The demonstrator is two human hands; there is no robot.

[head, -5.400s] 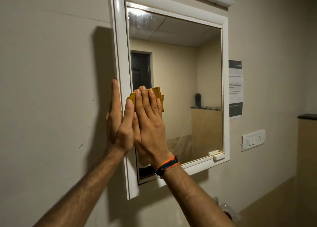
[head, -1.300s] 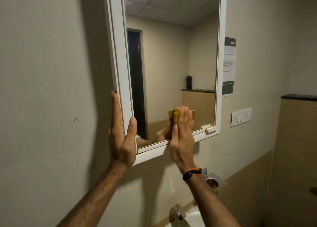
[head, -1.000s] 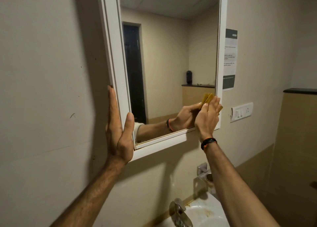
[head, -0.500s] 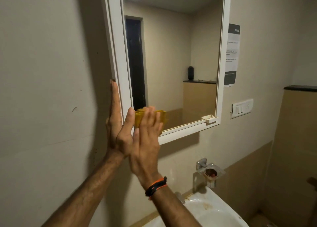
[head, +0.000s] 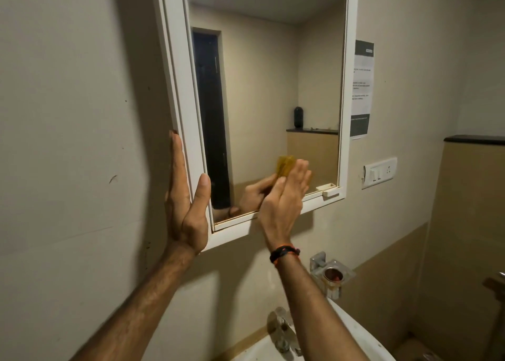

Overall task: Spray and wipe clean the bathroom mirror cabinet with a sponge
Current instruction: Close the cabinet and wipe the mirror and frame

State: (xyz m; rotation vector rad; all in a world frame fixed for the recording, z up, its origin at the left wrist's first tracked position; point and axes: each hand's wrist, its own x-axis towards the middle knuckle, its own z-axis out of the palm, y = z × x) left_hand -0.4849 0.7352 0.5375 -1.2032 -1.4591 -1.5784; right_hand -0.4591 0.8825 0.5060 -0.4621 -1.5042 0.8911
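The white-framed mirror cabinet [head: 345,87] hangs on the wall, its glass [head: 259,87] reflecting the room. My left hand [head: 185,205] lies flat against the cabinet's left side, fingers straight and thumb on the front of the frame. My right hand [head: 284,199] presses a yellow sponge [head: 285,165] against the lower middle of the glass with straight fingers. The sponge is blurred and mostly hidden behind my fingers. A dark and orange band circles my right wrist. No spray bottle is in view.
Below the cabinet are a white sink [head: 363,341] with a metal tap [head: 281,333] and a wall-mounted metal holder [head: 330,274]. A switch plate [head: 379,172] and a paper notice [head: 362,87] sit right of the cabinet. A dark-topped ledge [head: 475,139] is at far right.
My right hand has slid the sponge rightwards from the lower left corner of the glass to its lower middle. Earlier it swept to the right edge and back. My left hand has stayed put.
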